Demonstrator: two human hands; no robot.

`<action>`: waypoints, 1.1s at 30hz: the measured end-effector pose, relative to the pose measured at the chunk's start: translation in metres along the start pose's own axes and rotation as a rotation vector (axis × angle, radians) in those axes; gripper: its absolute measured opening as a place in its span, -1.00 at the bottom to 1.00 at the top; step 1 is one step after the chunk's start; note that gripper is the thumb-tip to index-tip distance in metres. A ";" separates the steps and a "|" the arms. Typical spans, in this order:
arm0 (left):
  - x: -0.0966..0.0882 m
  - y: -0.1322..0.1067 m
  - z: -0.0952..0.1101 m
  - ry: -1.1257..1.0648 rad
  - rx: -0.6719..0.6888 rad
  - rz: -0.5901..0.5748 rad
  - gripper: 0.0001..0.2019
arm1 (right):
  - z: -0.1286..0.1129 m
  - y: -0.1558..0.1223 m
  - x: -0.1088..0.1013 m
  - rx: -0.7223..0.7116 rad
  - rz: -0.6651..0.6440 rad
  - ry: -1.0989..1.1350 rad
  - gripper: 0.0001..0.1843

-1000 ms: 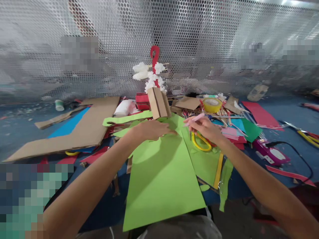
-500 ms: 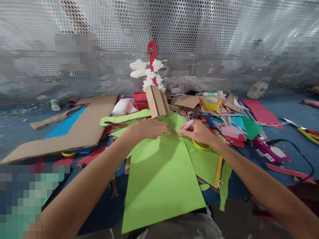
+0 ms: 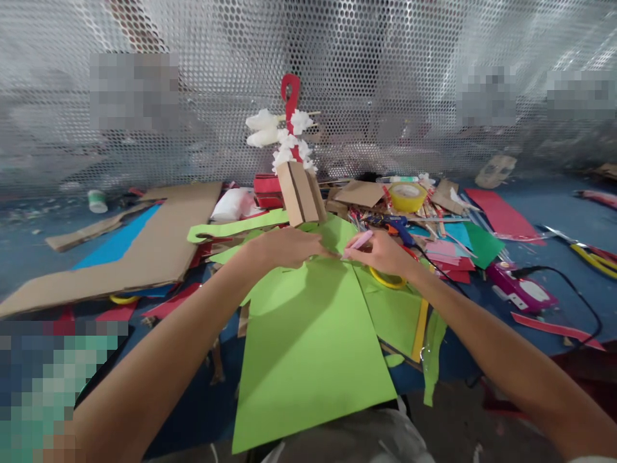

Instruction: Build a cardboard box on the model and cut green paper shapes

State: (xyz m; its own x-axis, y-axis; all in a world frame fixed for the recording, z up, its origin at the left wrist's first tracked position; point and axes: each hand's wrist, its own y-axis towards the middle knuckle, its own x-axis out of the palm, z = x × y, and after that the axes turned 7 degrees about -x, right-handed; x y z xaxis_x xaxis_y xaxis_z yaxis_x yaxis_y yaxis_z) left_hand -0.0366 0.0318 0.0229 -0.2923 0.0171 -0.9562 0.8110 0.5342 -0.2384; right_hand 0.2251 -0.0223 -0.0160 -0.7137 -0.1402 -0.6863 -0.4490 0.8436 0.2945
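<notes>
A large light-green paper sheet (image 3: 313,347) lies over the near edge of the table, its far end under my hands. My left hand (image 3: 292,247) rests flat across that far end, fingers stretched out to the right and touching the paper. In my right hand (image 3: 385,253) is a slim pink pen (image 3: 360,240), tilted, its lower end at the paper near my left fingertips. Just beyond my hands stands a folded cardboard piece (image 3: 303,193) with a red hooked strip (image 3: 290,96) and white tufts rising from it.
Cardboard (image 3: 164,251) covers the left side. On the right are yellow tape (image 3: 407,197), a glue gun (image 3: 399,227) with a cord, a purple device (image 3: 523,289), scissors (image 3: 588,254) and paper scraps. A perforated metal screen (image 3: 337,83) stands behind.
The whole view has shifted a little, so things sit slightly further left and higher. My hands keep nearly the same place on the green paper, the pen still held.
</notes>
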 end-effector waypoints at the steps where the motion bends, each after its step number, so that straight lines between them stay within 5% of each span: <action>1: -0.001 0.000 0.001 0.003 0.002 -0.003 -0.29 | 0.000 0.000 -0.001 0.004 0.007 -0.025 -0.76; 33: 0.001 0.000 -0.002 -0.019 0.018 0.014 -0.31 | 0.006 0.000 -0.002 0.013 0.040 -0.079 -0.78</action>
State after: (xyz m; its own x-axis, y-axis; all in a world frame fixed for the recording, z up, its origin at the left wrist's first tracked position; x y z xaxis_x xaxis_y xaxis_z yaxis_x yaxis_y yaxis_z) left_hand -0.0382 0.0330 0.0219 -0.2718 0.0084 -0.9623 0.8239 0.5188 -0.2281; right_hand 0.2293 -0.0191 -0.0184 -0.6860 -0.0647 -0.7248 -0.4131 0.8546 0.3147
